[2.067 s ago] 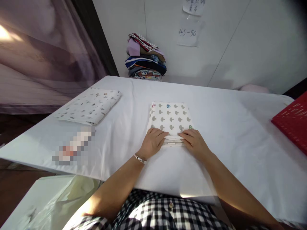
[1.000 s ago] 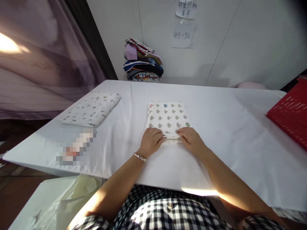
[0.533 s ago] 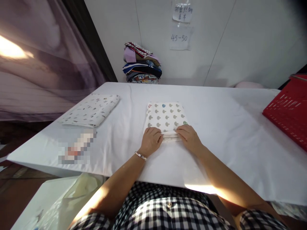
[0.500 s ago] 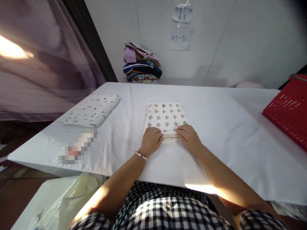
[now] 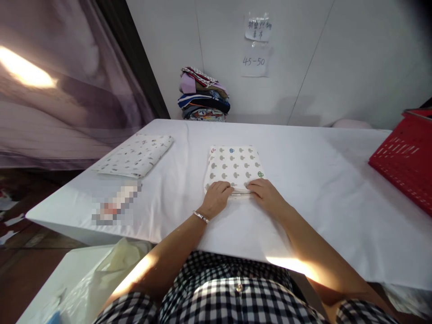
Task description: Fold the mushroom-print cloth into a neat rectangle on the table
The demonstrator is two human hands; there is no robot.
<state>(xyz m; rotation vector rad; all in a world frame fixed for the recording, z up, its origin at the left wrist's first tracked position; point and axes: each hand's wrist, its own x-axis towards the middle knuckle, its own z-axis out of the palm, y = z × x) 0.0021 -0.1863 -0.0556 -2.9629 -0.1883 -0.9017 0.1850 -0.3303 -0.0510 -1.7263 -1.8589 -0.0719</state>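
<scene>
A folded white cloth with a grey mushroom print point(image 5: 233, 165) lies in the middle of the white table point(image 5: 313, 180). My left hand point(image 5: 217, 198) rests on its near left corner, fingers curled over the edge. On the near right corner sits my right hand point(image 5: 266, 194), fingers bent and pressing down on the folded layers. A thin bracelet circles my left wrist.
A second folded cloth with small dark marks point(image 5: 137, 155) lies at the table's left. A stack of coloured folded clothes point(image 5: 204, 100) stands against the far wall. A red basket point(image 5: 407, 155) sits at the right edge. A white bin with a plastic bag point(image 5: 84, 283) is below left.
Both hands stay on the near edge of the mushroom cloth. Only the camera view has shifted a little; the red basket shows more at the right.
</scene>
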